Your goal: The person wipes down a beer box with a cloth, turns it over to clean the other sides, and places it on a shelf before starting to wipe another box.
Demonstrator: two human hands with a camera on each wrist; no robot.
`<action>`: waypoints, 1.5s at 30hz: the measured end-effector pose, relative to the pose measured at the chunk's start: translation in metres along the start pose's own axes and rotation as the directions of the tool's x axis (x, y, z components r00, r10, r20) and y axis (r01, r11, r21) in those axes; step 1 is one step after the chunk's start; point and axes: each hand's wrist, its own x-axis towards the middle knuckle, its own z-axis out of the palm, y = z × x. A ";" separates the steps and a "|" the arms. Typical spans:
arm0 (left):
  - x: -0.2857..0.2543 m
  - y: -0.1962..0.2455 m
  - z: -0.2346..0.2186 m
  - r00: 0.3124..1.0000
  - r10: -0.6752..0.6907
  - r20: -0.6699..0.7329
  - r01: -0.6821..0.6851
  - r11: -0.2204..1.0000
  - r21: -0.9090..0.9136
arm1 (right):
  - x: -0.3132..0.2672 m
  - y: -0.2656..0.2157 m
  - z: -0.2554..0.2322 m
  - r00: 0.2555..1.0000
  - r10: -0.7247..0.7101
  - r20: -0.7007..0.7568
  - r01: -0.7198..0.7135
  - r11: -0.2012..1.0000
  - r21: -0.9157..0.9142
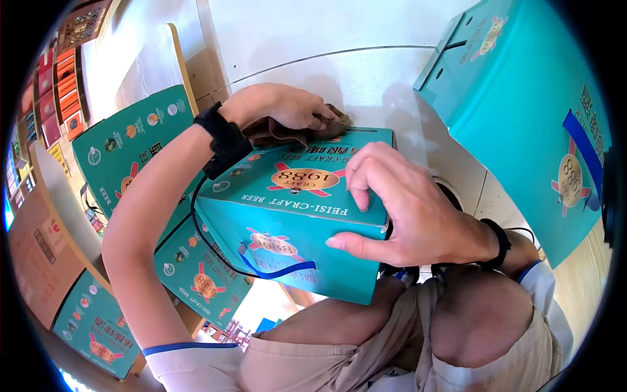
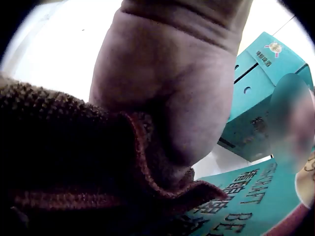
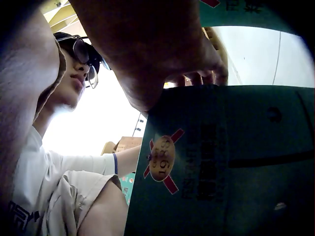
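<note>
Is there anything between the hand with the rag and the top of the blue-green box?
Only the brown rag itself. The left hand presses it onto the far edge of the box, so the rag lies between palm and cardboard. The right hand grips the box's near corner directly, with nothing visible in between.

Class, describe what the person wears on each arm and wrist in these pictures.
Each wrist carries a black strap: left wrist strap, with a thin black cable trailing from it, and right wrist strap. Both sleeves are white with blue-edged cuffs.
</note>
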 end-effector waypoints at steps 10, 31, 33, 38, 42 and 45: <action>0.000 0.008 -0.002 0.988 -0.122 0.094 0.117 0.992 0.055 | -0.001 0.001 0.000 1.000 0.000 0.006 0.000 1.000 -0.005; -0.041 -0.022 -0.001 0.894 -0.365 0.258 0.361 0.930 0.065 | -0.001 -0.001 -0.002 0.999 0.026 0.033 -0.026 1.000 0.003; -0.047 -0.024 -0.001 0.874 -0.416 0.252 0.414 0.908 0.063 | -0.001 -0.001 -0.002 0.999 0.028 0.032 -0.028 1.000 0.003; -0.056 -0.028 0.001 0.837 -0.485 0.252 0.482 0.873 0.079 | -0.001 -0.001 -0.001 1.000 0.020 0.023 -0.021 1.000 0.005; -0.057 -0.029 -0.001 0.814 -0.519 0.263 0.538 0.843 -0.001 | 0.000 -0.001 -0.002 1.000 0.016 0.026 -0.016 1.000 -0.006; -0.062 -0.022 -0.002 0.785 -0.561 0.262 0.584 0.812 -0.010 | -0.001 -0.007 -0.006 0.985 0.136 0.109 -0.139 0.990 0.019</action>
